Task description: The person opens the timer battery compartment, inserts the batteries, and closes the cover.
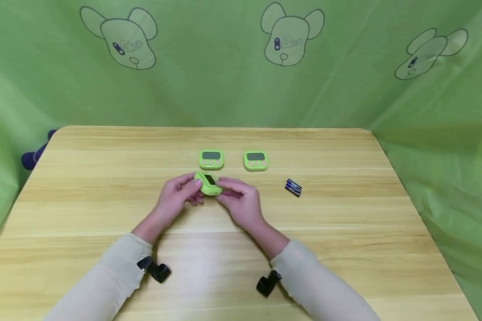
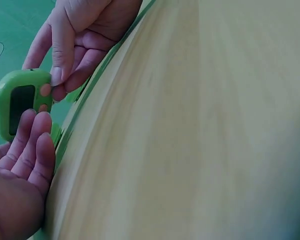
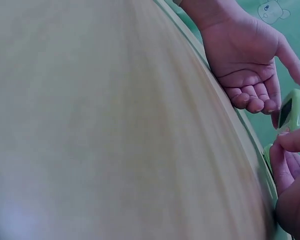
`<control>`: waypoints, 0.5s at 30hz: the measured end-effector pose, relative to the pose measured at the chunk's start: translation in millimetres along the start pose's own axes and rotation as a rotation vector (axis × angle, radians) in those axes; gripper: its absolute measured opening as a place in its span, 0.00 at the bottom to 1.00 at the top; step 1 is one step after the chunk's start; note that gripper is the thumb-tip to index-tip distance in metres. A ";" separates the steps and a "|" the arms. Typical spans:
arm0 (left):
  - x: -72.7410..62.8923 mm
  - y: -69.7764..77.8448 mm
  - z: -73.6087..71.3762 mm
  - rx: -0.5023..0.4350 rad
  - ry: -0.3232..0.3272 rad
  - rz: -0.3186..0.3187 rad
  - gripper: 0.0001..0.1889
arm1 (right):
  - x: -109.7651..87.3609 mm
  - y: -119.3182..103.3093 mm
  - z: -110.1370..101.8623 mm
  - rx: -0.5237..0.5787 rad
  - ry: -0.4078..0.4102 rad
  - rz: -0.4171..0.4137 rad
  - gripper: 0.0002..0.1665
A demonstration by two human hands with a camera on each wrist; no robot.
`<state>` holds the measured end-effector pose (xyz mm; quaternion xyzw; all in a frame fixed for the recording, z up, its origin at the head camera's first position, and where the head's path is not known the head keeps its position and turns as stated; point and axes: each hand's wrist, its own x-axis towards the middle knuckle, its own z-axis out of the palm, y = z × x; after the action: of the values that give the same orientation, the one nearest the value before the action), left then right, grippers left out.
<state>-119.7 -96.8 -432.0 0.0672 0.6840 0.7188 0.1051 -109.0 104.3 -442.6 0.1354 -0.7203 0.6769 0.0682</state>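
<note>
green timer (image 1: 210, 188) is found tilted between both hands, over the middle of the desk (image 1: 104, 200), on the near side of the left loose timer (image 1: 211, 165). left hand (image 1: 174, 196): grip closed lightly about the left end. right hand (image 1: 244, 203): grip narrowed to a pinch at the right end. advised: bear on the casing edges only, fingertips clear of screen (image 1: 210, 179) and pink buttons (image 2: 45, 90).
</note>
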 end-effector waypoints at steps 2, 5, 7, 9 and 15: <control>1.2 1.1 3.7 0.036 0.016 -0.037 0.23 | -1.9 1.4 -2.9 -0.002 0.004 0.007 0.21; 3.5 0.9 8.1 0.063 0.014 -0.081 0.24 | -3.7 1.4 -6.3 0.012 0.016 0.050 0.24; 4.9 -0.3 10.1 0.079 0.011 -0.091 0.25 | -3.9 0.9 -8.5 0.050 0.025 0.101 0.25; 5.9 -2.1 10.7 0.075 0.004 -0.080 0.25 | -3.3 -1.1 -10.0 0.094 0.033 0.168 0.25; 5.2 -5.1 12.5 0.068 0.039 -0.050 0.26 | 1.8 -2.5 -10.7 0.166 0.040 0.303 0.16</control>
<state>-121.4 -83.2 -436.7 0.0397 0.7115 0.6934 0.1071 -110.9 114.6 -439.0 0.0169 -0.6727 0.7390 -0.0317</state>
